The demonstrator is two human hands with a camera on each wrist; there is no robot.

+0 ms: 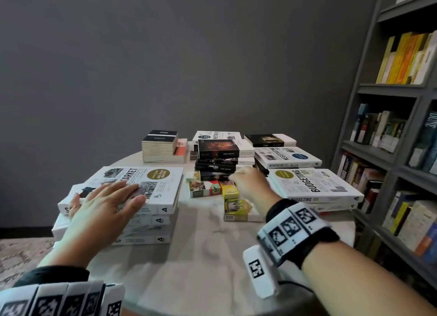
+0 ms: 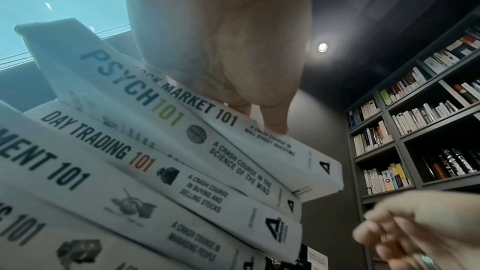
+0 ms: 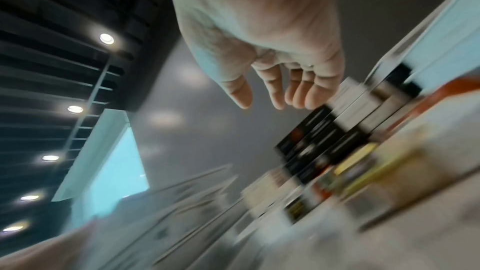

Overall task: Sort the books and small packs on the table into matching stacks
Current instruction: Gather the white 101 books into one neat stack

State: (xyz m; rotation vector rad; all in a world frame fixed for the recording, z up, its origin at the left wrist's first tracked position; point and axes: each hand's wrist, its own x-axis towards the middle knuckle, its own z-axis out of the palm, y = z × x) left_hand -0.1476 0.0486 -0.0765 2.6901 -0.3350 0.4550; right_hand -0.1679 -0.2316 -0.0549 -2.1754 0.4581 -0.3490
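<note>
On table (image 1: 189, 256), white books (image 1: 151, 211) sat stacked under flat, spread left hand (image 1: 104, 204). Dark books (image 1: 217, 159) also stacked. Packs (image 1: 212, 189) lay loose mid-table; right hand (image 1: 250, 183), fingers relaxed, empty, hovered over them. Packs probably left.

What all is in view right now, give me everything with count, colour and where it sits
table: one, pale marbled, centre.
101 stack: five spines showing, white, near left, skewed.
Budgeting pile: at least two, white, right edge.
Negotiating book: one, white, behind Budgeting pile.
dark paperbacks: several, black, centre back.
cream stack: several, cream with black top, far left.
packs: a few, green, red, yellow, centre.
yellow pack: one, nearest.
shelves: dark grey, full of books, right wall.
left hand: flat on 101 stack.
right hand: fingers relaxed, holding nothing, over the packs.
</note>
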